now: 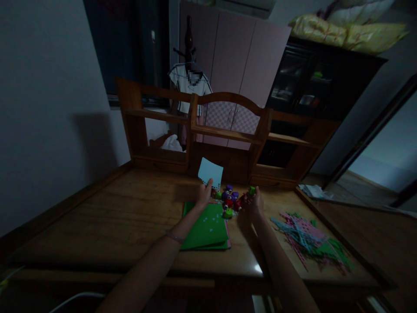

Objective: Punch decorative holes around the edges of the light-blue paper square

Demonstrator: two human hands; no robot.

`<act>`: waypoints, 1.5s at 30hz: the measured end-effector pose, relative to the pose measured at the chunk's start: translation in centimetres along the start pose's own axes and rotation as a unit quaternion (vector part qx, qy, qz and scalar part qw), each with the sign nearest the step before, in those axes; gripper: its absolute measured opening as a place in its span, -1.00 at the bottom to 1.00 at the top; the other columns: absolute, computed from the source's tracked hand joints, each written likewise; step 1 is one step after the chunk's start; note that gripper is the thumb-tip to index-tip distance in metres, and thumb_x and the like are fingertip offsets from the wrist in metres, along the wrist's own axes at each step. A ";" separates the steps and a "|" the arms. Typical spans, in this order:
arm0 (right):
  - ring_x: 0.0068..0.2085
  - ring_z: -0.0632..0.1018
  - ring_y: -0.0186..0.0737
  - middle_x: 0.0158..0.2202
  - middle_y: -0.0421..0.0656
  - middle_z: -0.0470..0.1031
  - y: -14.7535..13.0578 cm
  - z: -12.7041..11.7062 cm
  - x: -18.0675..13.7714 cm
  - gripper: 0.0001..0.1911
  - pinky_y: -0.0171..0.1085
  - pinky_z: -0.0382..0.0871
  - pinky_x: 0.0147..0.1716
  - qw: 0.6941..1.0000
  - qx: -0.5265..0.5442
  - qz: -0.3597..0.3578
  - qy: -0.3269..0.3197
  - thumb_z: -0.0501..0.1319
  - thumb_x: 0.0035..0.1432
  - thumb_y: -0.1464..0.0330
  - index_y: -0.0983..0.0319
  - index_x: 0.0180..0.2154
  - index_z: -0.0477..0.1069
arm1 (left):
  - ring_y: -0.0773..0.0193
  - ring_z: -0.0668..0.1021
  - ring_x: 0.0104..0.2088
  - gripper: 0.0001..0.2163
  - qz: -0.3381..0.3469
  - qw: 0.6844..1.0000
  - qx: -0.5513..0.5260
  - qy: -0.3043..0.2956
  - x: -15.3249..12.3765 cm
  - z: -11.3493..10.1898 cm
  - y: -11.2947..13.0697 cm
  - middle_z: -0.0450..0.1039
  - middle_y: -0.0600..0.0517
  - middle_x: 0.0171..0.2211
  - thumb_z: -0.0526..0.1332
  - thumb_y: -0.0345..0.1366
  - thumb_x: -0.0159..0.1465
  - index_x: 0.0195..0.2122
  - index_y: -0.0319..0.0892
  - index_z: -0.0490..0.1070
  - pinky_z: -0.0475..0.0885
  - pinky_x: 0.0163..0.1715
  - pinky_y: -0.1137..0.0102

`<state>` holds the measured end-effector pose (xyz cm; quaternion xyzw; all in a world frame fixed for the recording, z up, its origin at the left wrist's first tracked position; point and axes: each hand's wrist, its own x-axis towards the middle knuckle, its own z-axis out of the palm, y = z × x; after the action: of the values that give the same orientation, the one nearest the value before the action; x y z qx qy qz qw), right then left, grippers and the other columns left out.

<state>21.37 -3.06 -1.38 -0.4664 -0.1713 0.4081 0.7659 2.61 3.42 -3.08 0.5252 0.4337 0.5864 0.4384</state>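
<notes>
There were two grips, left grip (205, 193) and right grip (256, 203), plus one bracelet (175, 237) and one blue card (211, 172). Of the figures, at least two were purple (229, 189), two red (228, 203) and three green (228, 213); their huddle hid the full number. At least one pink sheet (229, 241) edged out beneath the green paper (203, 232), whose layers could not be counted. The strips (306, 237) were many, too tangled to number. One table (97, 217), one shirt (180, 82), one coat stand (188, 39) and one black cabinet (352, 74) made up the rest counted.
</notes>
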 end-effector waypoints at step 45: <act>-0.66 0.41 -0.36 -0.64 -0.28 0.36 -0.2 -0.8 0.7 -0.61 -0.39 0.28 -0.68 0.997 -0.067 -0.025 0.029 0.09 0.02 0.00 0.22 -0.43 0.28 | 0.26 0.42 -0.66 -0.48 -0.006 0.998 0.017 0.059 0.0 -0.6 0.2 0.34 -0.03 -0.72 0.05 0.14 0.11 -0.67 -0.26 0.34 0.24 -0.60 0.44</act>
<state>22.40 -3.00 -1.67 -0.5241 -0.1877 0.3626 0.7474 1.99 3.30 -2.90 0.4942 0.4722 0.6063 0.4065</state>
